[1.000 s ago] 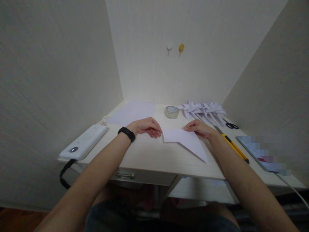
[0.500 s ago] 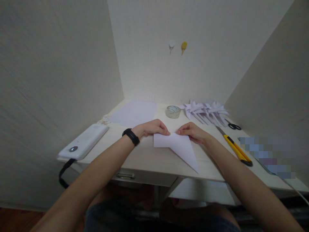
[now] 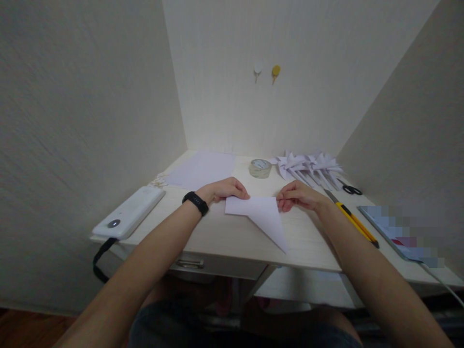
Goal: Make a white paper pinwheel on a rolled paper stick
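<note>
Left hand [image 3: 226, 190] and right hand [image 3: 297, 195] pinch my white folded paper dart [image 3: 259, 212] flat; folding is partly done, while finished white paper pinwheels [image 3: 308, 164] lie behind.

Both forearms are seen bare to the lower edge of the frame, with no sleeves visible; a black band [image 3: 195, 202], narrow and matt like a fitness tracker strap, is worn on the wrist just behind the left hand [image 3: 224, 189]; nothing is worn on the right hand [image 3: 299, 195] or its wrist; no rings are seen on the fingers; dark blue-grey cloth [image 3: 232, 328], seemingly trousers or shorts, is seen over the lap.
</note>
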`<action>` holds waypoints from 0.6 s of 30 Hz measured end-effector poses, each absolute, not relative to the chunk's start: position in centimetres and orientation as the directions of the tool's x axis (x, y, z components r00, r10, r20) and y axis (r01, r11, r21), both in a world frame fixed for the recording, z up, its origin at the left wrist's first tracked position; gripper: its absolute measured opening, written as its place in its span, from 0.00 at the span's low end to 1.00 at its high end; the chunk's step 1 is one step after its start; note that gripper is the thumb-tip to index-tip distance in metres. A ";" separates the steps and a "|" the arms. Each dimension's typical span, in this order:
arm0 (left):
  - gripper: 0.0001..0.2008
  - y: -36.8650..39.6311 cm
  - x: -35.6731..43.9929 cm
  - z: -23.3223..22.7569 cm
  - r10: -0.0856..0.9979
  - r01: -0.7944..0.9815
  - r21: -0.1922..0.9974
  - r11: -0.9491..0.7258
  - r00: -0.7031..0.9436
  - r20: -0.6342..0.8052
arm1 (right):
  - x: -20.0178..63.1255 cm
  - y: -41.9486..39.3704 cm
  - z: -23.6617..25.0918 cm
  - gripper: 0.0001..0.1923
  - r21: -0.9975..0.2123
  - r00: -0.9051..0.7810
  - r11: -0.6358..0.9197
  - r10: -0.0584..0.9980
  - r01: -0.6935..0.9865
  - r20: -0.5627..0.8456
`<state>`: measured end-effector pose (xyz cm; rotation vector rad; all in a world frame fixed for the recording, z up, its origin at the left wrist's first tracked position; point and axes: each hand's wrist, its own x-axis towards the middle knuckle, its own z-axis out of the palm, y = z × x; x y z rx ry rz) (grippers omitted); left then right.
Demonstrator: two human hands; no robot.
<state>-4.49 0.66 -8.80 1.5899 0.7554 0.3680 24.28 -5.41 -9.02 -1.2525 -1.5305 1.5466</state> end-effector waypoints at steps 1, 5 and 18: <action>0.10 0.7 -4.6 -8.8 0.663 0.247 0.969 0.008 0.724 -0.190 | 24.6 -5.2 -9.2 0.15 -0.976 -0.334 -0.145 0.923 0.160 -0.192; 0.10 1.0 -4.7 -8.8 0.710 0.181 0.982 0.050 0.685 -0.162 | 25.3 -4.4 -9.9 0.11 -0.987 -0.152 -0.160 0.976 -0.013 -0.156; 0.18 1.6 -4.3 -10.1 0.706 0.099 0.993 0.071 0.698 -0.120 | 24.2 -4.6 -10.5 0.18 -0.987 -0.130 -0.152 0.979 0.045 -0.157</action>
